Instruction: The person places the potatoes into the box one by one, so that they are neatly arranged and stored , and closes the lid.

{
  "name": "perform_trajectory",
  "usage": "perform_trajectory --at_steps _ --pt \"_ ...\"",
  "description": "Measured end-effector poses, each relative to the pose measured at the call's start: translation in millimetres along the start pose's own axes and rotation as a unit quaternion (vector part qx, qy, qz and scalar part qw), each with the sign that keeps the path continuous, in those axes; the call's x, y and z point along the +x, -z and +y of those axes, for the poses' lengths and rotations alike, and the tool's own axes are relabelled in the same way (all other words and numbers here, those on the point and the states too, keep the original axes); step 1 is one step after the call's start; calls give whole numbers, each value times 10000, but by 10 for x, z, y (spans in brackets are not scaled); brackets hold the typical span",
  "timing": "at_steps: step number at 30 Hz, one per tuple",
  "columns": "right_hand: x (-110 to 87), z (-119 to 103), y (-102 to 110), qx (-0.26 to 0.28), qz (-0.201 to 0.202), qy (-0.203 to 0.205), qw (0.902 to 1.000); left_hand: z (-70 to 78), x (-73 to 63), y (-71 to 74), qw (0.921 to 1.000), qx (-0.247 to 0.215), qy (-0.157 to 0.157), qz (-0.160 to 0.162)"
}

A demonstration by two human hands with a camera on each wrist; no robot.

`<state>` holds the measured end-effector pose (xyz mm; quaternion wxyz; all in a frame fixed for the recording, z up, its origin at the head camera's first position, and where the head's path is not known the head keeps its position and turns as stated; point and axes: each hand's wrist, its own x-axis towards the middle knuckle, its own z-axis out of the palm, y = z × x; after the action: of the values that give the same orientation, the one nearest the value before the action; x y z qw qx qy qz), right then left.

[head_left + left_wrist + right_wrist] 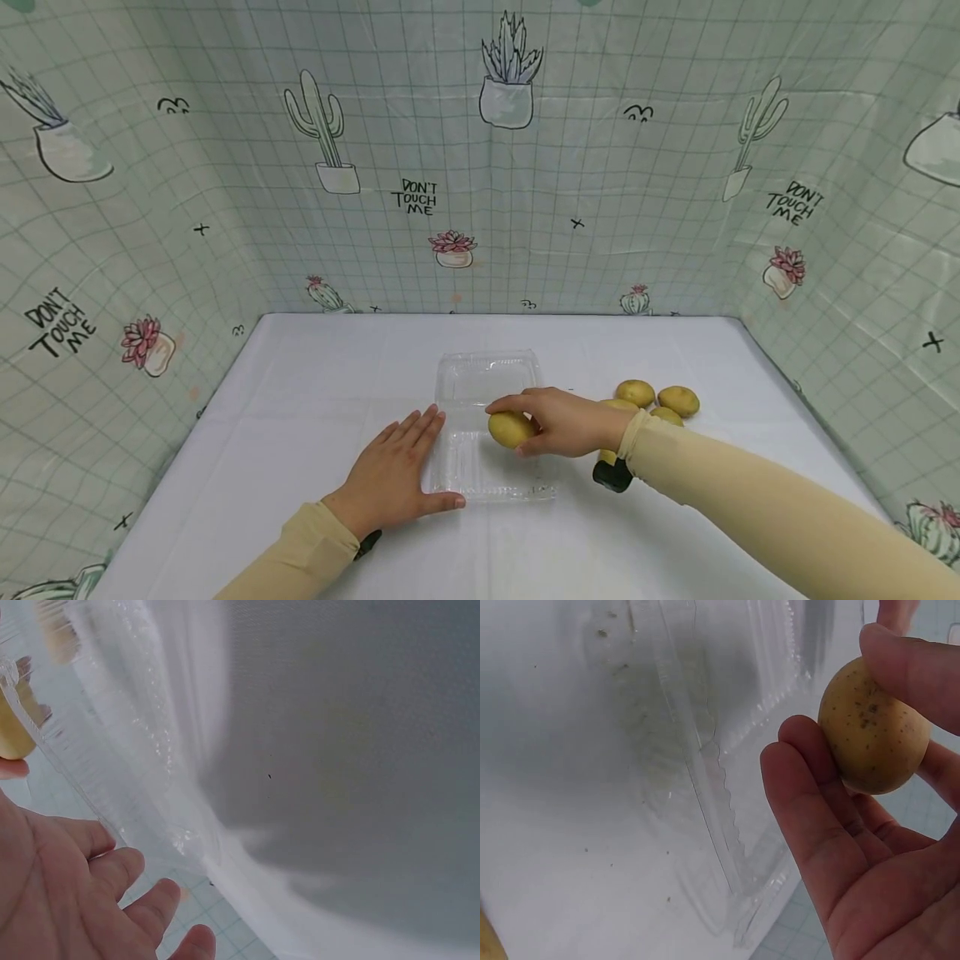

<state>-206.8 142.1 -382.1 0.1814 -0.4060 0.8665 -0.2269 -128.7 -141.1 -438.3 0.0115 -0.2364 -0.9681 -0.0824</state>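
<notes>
Over the open, clear plastic container (487, 379), the right hand (562, 422) pinches a speckled, yellow-brown oval potato (510, 429) between thumb and fingers. At the container's left edge, the left hand (396, 472) lies with straight fingers, its thumb spread wide. Right of the container lie more yellow oval potatoes (678, 401).

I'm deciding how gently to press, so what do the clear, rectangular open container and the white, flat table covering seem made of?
The clear container looks like thin, glossy plastic: it is see-through, and its ribbed walls catch bright highlights. The white table covering looks matte, probably cloth, given its faint creases, though plastic sheeting can't be ruled out.
</notes>
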Motion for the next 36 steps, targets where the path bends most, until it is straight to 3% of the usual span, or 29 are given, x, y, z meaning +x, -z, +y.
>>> perform_trajectory --at_steps 11,21,36 --pt "143 -29 -93 -112 -318 -135 9993 -7 16 -3 10000 -34 -24 0" --pt "269 -23 -235 -795 -489 113 9956 4 10 -7 9999 -126 -10 -5" --pt "243 -26 -319 -1170 -487 -94 9919 -9 -4 -33 9999 -48 -33 86"
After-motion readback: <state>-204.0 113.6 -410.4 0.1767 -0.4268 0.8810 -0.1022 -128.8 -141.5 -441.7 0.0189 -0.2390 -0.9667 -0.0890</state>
